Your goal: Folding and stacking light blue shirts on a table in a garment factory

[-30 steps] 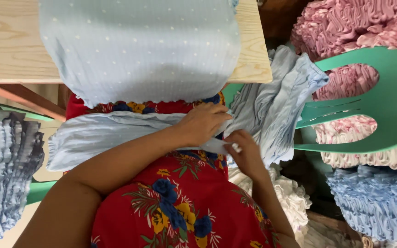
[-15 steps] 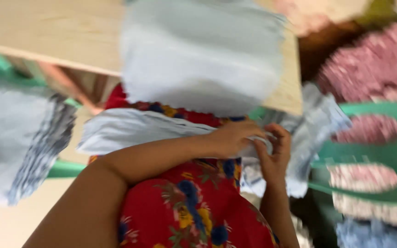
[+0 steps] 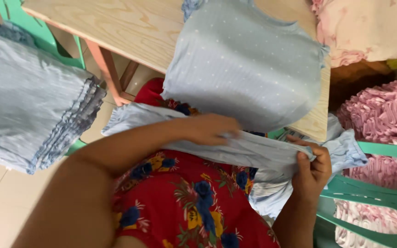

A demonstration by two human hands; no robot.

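A small light blue garment (image 3: 249, 154) lies stretched across my lap, over my red flowered clothing (image 3: 184, 202). My left hand (image 3: 210, 129) presses flat on its middle with the fingers spread along the cloth. My right hand (image 3: 312, 166) grips its right end, bunched in the fingers. A light blue dotted top (image 3: 244, 64) lies flat on the wooden table (image 3: 116, 32) just beyond my hands, its lower part hanging over the table's near edge.
A stack of folded light blue garments (image 3: 28, 105) rests at the left on a green plastic chair (image 3: 42, 36). At the right, a green chair (image 3: 373, 193) holds more blue cloth, with piles of pink ruffled garments (image 3: 382, 115) behind it.
The view has swung left and down. My hands have moved apart along the garment, pulling it out flatter across my lap; my right hand now grips its end further right.
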